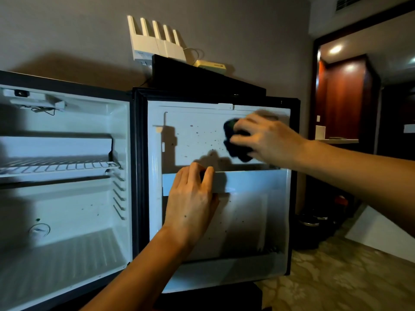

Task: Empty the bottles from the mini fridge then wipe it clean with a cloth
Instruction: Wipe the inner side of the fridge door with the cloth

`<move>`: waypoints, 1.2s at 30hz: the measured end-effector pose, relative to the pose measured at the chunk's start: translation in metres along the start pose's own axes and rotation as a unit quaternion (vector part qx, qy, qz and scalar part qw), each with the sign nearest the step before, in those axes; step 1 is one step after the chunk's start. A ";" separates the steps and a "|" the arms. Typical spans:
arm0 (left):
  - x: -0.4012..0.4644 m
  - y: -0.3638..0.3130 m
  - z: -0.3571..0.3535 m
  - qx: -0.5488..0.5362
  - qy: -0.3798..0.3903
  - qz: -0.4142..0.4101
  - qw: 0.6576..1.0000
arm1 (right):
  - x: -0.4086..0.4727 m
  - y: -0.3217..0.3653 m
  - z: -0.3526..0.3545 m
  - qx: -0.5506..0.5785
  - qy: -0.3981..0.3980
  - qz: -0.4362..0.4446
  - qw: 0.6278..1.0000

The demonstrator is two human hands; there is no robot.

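The left hand [193, 198] is nearest, its fingers curled over the top edge of the door shelf rail [220, 181], apparently steadying the open door [157, 198]. Just beyond and to the right, the right hand [267, 140] grips a dark bunched cloth [233, 140] and presses it against the upper panel of the door's inside, right beside a scatter of dark specks [202, 135].

No bottles show in the mini fridge [67, 209]: the wire shelf [56, 168] on the left and both door shelves are bare, so the emptying looks done and the wiping is under way. The specks on the upper panel, more on the lower door panel and a few on the fridge's back wall are left to clean.

The rail under the left hand blocks a straight sweep down the door. Farther back, a white router [155, 41] stands on top against the wall, and an open doorway [345, 97] lies far right.
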State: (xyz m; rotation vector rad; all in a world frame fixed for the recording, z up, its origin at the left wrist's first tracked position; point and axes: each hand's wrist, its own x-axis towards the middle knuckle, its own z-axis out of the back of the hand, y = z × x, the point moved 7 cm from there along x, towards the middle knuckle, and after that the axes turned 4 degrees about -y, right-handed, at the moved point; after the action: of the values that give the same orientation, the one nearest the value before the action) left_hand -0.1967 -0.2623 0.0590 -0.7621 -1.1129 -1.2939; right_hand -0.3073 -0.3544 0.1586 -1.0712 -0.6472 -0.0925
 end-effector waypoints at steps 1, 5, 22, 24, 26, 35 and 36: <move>0.001 0.000 0.000 0.001 -0.001 0.001 1.000 | -0.005 0.010 -0.006 0.015 0.021 0.046 0.999; 0.001 -0.001 0.000 -0.003 -0.002 0.000 1.000 | -0.016 0.015 -0.012 0.006 0.076 0.119 0.990; 0.001 0.000 0.000 0.004 0.006 -0.003 1.000 | -0.006 0.012 -0.003 -0.035 0.054 0.120 0.991; -0.001 0.000 0.000 0.003 0.007 -0.003 1.000 | 0.006 -0.003 0.009 -0.038 0.006 0.029 0.999; -0.002 0.001 0.000 0.000 0.009 -0.001 1.000 | 0.016 -0.011 0.014 -0.001 -0.032 -0.085 0.996; -0.001 0.001 0.001 0.006 0.020 -0.006 1.000 | 0.000 0.026 -0.002 0.023 0.068 0.127 0.989; -0.001 0.001 0.002 0.005 0.020 -0.006 1.000 | 0.002 0.020 -0.001 0.000 0.066 0.117 0.991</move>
State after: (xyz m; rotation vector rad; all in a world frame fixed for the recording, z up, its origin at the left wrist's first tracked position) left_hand -0.1964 -0.2605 0.0588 -0.7206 -1.0932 -1.3075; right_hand -0.2979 -0.3453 0.1435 -1.1239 -0.4000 0.0393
